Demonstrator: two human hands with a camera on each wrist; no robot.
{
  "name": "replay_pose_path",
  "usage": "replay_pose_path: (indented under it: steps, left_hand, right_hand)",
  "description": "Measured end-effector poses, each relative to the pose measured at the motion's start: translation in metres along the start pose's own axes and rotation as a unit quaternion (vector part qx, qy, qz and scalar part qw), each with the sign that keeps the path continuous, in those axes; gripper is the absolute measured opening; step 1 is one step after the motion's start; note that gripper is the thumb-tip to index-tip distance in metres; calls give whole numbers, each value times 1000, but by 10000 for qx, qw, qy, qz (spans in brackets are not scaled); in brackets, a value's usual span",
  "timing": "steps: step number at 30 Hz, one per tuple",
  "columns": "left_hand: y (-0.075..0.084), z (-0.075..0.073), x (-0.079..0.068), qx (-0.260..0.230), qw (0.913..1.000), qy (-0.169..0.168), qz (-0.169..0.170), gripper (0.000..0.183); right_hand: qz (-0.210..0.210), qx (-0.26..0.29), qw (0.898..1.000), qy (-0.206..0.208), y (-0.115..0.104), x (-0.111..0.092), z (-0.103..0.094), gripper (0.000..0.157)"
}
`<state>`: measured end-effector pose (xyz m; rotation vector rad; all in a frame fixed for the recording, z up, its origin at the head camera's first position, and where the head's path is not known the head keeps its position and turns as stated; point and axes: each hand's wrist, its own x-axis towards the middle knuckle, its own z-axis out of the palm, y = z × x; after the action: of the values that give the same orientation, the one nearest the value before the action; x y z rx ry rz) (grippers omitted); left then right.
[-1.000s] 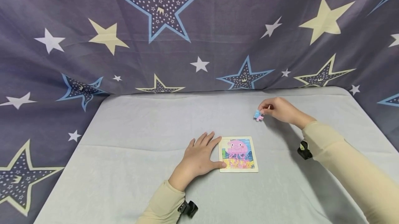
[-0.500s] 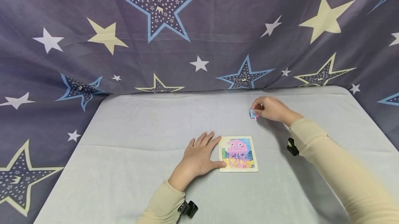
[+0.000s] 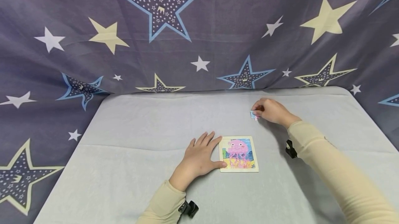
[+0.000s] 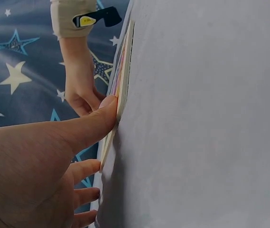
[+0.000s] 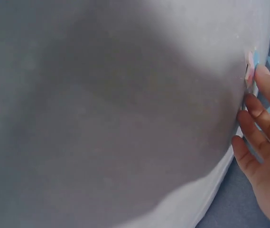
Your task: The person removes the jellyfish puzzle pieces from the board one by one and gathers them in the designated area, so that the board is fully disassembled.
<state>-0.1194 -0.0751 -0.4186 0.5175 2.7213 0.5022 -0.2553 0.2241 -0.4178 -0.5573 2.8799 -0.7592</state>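
In the head view, a square jigsaw puzzle board [image 3: 255,158] with a pink jellyfish picture lies at the middle of the table, its upper left corner showing bare cream. My left hand [image 3: 199,154] rests at its left side with fingers spread, thumb over the edge and index fingertip at the top left corner. The left wrist view shows that thumb [image 4: 94,123] on the board's rim [image 4: 125,80]. Farther back and to the right, my right hand [image 3: 272,111] pinches a small blue and pink puzzle piece [image 3: 253,114] between thumb and fingers, close over the cloth. The fingertips partly cover the piece.
Pale grey cloth [image 3: 140,175] covers the table and has a few low creases. Behind it hangs a dark star-patterned curtain [image 3: 212,33], meeting the table's back edge. Black wrist cameras [image 3: 188,209] are strapped to both sleeves.
My right hand has shifted a little to the left with the puzzle piece, which has turned slightly, then stayed almost in place. My left hand and the board have not moved.
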Motion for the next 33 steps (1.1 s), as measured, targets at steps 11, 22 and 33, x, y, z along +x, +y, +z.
replay_pose_path:
  steps: [11, 22, 33]
  left_hand:
    - [1, 0, 1, 14, 10000, -11, 7, 86]
    - [0, 0, 1, 1, 10000, -28, 0, 86]
    - [0, 0, 2, 47, 10000, -76, -38, 86]
  right_hand:
    - [-483, -216, 9981, 318, -13, -13, 2, 17]
    - [-1303, 29, 9914, 85, -41, -37, 20, 14]
    - [-1570, 175, 9865, -431, -60, -55, 35, 14]
